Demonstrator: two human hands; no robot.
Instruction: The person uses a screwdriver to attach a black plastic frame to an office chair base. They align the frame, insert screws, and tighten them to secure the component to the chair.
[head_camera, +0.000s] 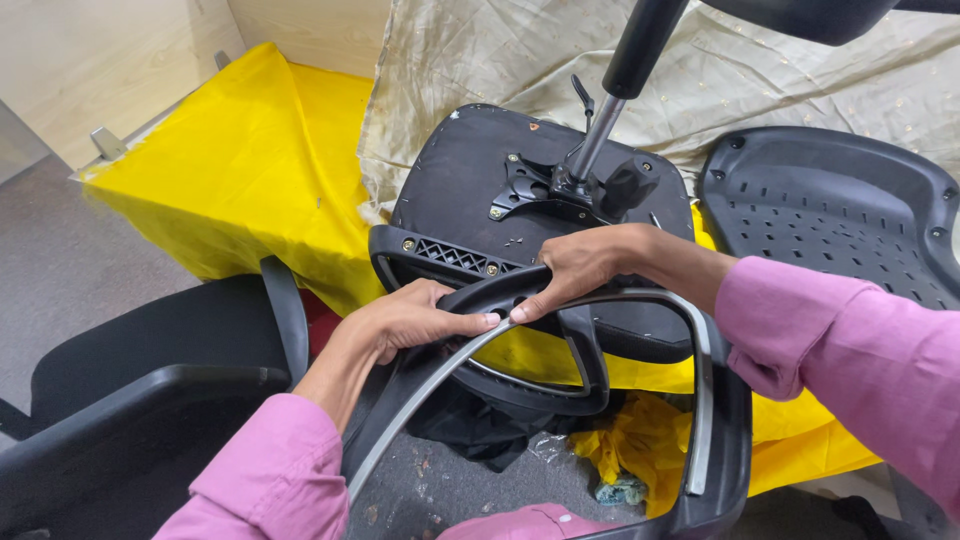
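**Armrest at seat edge, not yet seated**

Left hand (405, 320) curls under the black armrest loop (560, 340); right hand (575, 265) pinches its top. Loop sits near centre, against the upturned seat base (470, 190), apparently loose. Gas cylinder (620, 80) already fitted behind.

We see a grey carpeted floor (60, 260) below pale wooden wall panels (90, 60), with a yellow cloth (250, 170) and a crumpled beige sheet (760, 80) spread over the work surface.
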